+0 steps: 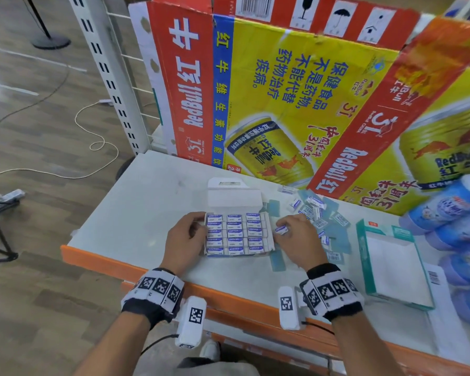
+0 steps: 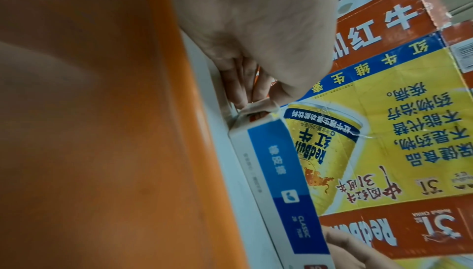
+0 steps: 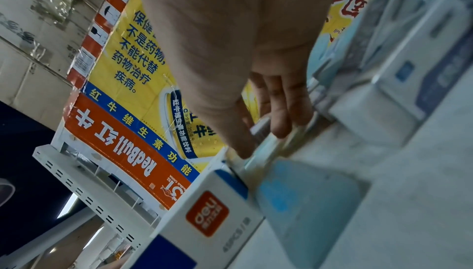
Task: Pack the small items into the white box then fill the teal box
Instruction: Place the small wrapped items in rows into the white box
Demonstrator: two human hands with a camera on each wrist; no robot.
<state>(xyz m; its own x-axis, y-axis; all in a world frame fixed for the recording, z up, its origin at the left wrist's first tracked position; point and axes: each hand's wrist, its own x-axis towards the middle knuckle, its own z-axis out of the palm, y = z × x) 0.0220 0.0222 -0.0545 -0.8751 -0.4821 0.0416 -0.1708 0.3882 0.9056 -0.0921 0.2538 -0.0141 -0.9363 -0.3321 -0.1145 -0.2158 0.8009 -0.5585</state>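
Note:
The white box (image 1: pixel 269 241) lies open on the shelf, lid flap (image 1: pixel 234 198) folded back, with rows of blue-and-white erasers (image 1: pixel 235 234) filling it. My left hand (image 1: pixel 201 226) grips the box's left wall; its fingers (image 2: pixel 242 91) curl at the box corner (image 2: pixel 276 172). At the box's right edge my right hand (image 1: pixel 278 232) pinches one loose eraser (image 1: pixel 282 228). The right wrist view shows the fingers (image 3: pixel 279 115) over the box's logo side (image 3: pixel 207 212). More erasers (image 1: pixel 315 210) lie scattered behind the right hand. The teal box (image 1: pixel 362 251) sits open and empty at the right.
Tall Red Bull cartons (image 1: pixel 282 90) wall off the back of the shelf. Blue-and-white wrapped packs (image 1: pixel 456 218) crowd the far right. Pale blue plastic pieces (image 1: pixel 277 260) lie among the erasers. The shelf's orange front edge (image 1: pixel 98 257) runs below my wrists.

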